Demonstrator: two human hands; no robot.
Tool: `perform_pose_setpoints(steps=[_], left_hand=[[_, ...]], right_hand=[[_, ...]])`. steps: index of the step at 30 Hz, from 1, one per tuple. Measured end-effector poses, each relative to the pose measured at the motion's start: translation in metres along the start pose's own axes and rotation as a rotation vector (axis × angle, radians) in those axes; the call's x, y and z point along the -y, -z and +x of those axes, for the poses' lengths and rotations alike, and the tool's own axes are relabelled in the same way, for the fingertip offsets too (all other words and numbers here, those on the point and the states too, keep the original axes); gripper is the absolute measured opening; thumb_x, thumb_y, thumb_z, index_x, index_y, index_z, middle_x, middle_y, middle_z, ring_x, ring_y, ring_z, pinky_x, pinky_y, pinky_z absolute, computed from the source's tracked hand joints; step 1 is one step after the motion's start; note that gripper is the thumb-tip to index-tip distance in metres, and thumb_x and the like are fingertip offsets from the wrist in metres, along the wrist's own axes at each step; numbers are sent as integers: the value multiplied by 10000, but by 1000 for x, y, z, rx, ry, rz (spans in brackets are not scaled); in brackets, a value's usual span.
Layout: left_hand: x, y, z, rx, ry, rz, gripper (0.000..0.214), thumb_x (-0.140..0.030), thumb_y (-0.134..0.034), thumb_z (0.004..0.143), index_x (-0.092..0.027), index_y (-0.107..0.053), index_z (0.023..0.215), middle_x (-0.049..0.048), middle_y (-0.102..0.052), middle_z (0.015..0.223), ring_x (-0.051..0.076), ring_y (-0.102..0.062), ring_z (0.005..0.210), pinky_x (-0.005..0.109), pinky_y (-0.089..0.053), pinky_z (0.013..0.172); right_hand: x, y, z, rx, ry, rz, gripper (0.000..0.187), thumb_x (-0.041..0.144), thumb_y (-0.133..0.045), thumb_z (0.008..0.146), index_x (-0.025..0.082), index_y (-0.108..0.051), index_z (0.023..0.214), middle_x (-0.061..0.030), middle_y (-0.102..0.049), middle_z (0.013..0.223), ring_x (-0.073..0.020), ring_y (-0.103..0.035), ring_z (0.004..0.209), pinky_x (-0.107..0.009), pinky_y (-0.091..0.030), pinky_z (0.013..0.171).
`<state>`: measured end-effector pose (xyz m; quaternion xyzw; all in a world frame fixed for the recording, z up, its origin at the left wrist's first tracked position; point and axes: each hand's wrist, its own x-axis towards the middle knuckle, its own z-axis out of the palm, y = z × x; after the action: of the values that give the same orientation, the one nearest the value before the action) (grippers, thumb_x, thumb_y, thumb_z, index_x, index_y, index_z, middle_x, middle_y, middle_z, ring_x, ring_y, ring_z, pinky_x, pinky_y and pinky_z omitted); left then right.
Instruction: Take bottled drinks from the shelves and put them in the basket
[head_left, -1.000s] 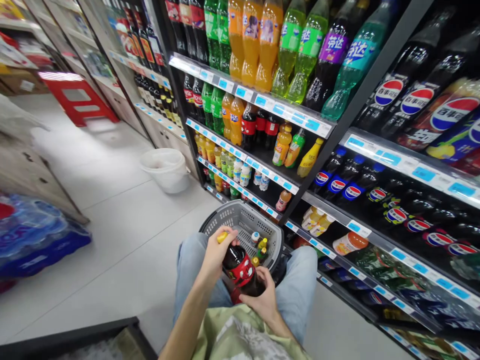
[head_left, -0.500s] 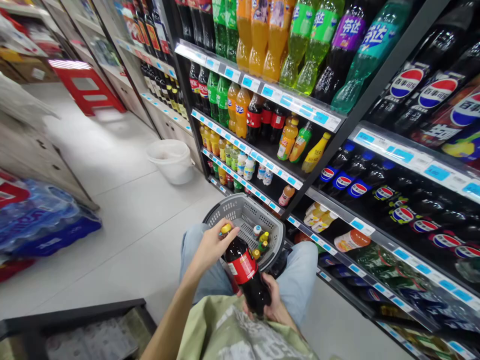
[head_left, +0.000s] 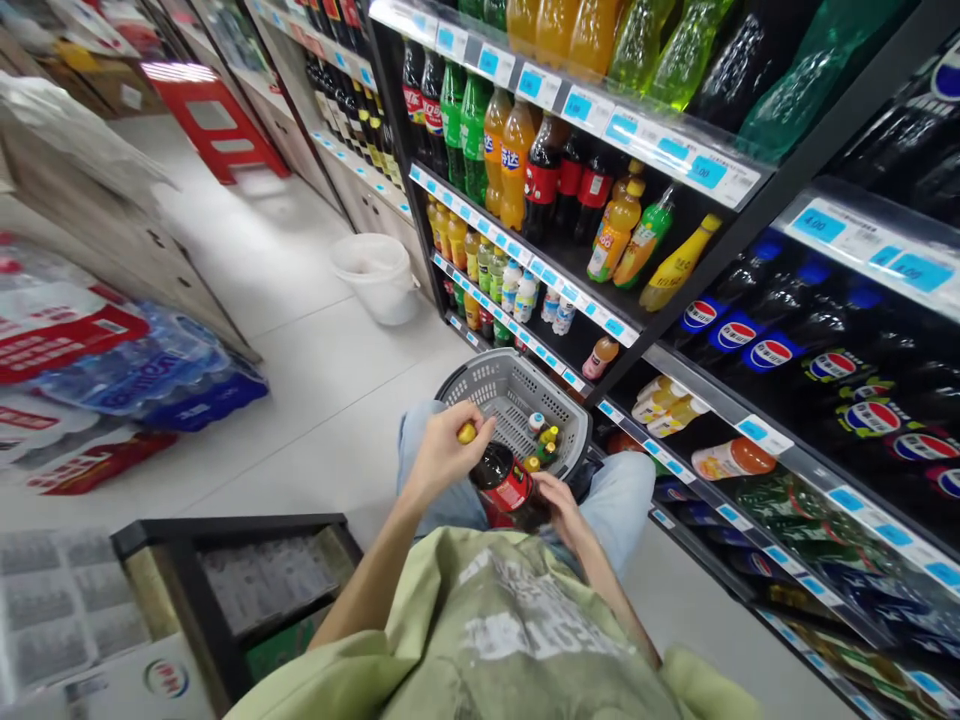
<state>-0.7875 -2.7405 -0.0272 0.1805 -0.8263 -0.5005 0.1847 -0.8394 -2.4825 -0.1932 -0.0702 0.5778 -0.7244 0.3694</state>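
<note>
Bottle (head_left: 511,487) over lap (head_left: 619,505), shows shorter than half a second ago (label turned too). Shelves (head_left: 525,254) just beyond basket (head_left: 480,378); floor (head_left: 330,440) opens left. Small bottles (head_left: 549,437) bunch at basket's right, open room left of them. Left hand (head_left: 446,450) clamped round yellow cap (head_left: 467,433), right hand (head_left: 561,503) against bottle's side.

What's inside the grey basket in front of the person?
Small bottles with white or yellow caps show inside the grey basket. Its near part is hidden by the left hand and dark bottle.
</note>
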Motion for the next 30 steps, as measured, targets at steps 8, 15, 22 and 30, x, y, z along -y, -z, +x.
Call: perform_pose_setpoints(steps=[8,15,22,30], left_hand=[[30,-52,37,71,-168,340,223,-338,-522,1010,-232,-559,817,51,-611,898,194,-582,778,315,-464,788],[115,-107,85,276,-46,471,60,-204,-582,981,-211,-601,925,88,-624,1080,222,-636,941,327,-503,879],[166,-180,100,499,102,560,41,-177,-647,944,-177,-617,973,122,-630,1117,234,-641,1000,333,-504,925],[186,-255,113,677,181,583,143,-195,-675,898,-198,-576,794,61,-591,793,269,-631,957,376,-491,877]], right_hand=[[43,143,10,-430,366,-1154,347,479,-627,916,205,-780,1064,-155,-791,1166,-333,-664,1184,-527,-489,1108],[13,204,9,-656,509,-1412,286,361,-547,938,207,-767,840,-129,-800,1019,-291,-688,1075,-486,-509,1059],[5,193,11,-756,502,-1327,232,317,-566,935,231,-755,833,-97,-816,1014,-283,-713,1058,-485,-524,1065],[9,182,9,-816,475,-1243,167,242,-603,928,247,-747,844,-54,-820,984,-250,-746,1007,-456,-546,1055]])
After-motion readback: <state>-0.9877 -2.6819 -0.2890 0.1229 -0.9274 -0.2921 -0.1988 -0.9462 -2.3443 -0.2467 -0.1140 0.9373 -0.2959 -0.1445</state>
